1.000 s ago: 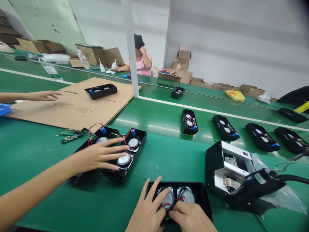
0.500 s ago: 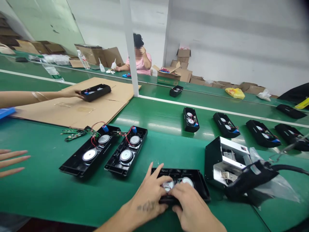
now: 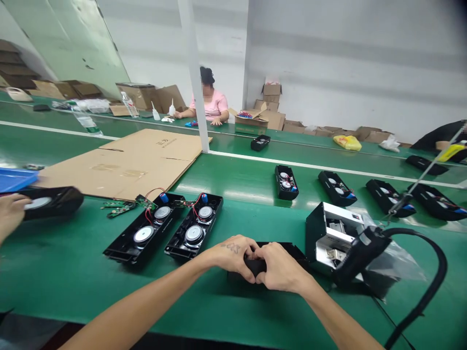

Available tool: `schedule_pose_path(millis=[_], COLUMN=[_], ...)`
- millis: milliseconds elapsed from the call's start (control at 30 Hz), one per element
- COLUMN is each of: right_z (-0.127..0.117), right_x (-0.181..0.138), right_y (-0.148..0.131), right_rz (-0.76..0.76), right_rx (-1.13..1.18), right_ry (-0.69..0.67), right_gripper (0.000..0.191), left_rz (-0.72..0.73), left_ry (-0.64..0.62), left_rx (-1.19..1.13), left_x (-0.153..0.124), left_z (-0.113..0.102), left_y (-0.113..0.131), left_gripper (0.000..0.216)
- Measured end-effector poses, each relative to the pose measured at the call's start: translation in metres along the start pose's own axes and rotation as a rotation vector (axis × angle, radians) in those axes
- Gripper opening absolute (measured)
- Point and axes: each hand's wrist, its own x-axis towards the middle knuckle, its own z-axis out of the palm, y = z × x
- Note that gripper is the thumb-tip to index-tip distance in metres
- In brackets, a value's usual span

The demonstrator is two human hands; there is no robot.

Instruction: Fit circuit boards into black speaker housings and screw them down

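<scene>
My left hand (image 3: 233, 256) and my right hand (image 3: 280, 267) are both curled around a black speaker housing (image 3: 260, 266) on the green belt, fingers meeting over its top. The hands hide most of the housing and its speakers. Just left of my hands lie two open black housings (image 3: 195, 232) side by side, each with two round speaker drivers, red wires and a blue part. Loose green circuit boards (image 3: 120, 208) lie beside the left one.
A black and silver machine (image 3: 330, 238) with a black corded tool (image 3: 359, 255) stands to the right. A co-worker's hand (image 3: 10, 214) holds another housing at far left. Flat cardboard (image 3: 124, 163), several housings on the far belt (image 3: 286, 182), and a seated person (image 3: 209, 102) lie beyond.
My hands have closed together over the housing, covering its speakers. The co-worker's hand took the housing off the cardboard and now holds it at far left.
</scene>
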Motion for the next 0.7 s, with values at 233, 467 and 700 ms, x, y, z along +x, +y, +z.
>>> schedule_pose_path(millis=[233,467,700], right_z=[0.002,0.004,0.005], right_x=[0.004,0.009,0.012], right_y=[0.001,0.008,0.007], right_rz=[0.018,0.059,0.06], right_rx=[0.002,0.016,-0.012], right_ry=[0.014,-0.043,-0.048], right_gripper=[0.021,0.022,0.017], left_rz=[-0.009,-0.043,-0.017], left_ry=[-0.015,0.019,0.035], left_rx=[-0.008,0.019,0.027], left_x=[0.002,-0.002,0.0], left_z=[-0.001,0.007,0.009], left_y=[-0.001,-0.003,-0.007], left_gripper=[0.036,0.043,0.043])
